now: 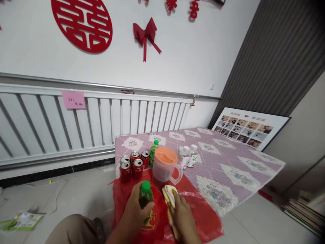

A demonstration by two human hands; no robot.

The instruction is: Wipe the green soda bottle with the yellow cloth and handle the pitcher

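My left hand (137, 206) is wrapped round a green-capped plastic bottle (146, 195), held upright above a red plastic sheet (205, 217). In my right hand (181, 213) is a folded yellow cloth (169, 196), gripped from above near the sheet. Just beyond both hands stands a clear plastic pitcher (161, 173) with an orange lid (166, 156), its handle to the right. Several opened drink cans (137, 169) cluster left of the pitcher. A second green-capped bottle (153, 152) stands behind them. Two white-capped clear bottles (184, 157) are right of the pitcher.
A patterned purple tablecloth (210, 173) covers the table under the red sheet. Behind it runs a white radiator (142, 115) with a pink note (73, 99). A photo board (243, 127) leans at the right. My knee (76, 230) is at the lower left.
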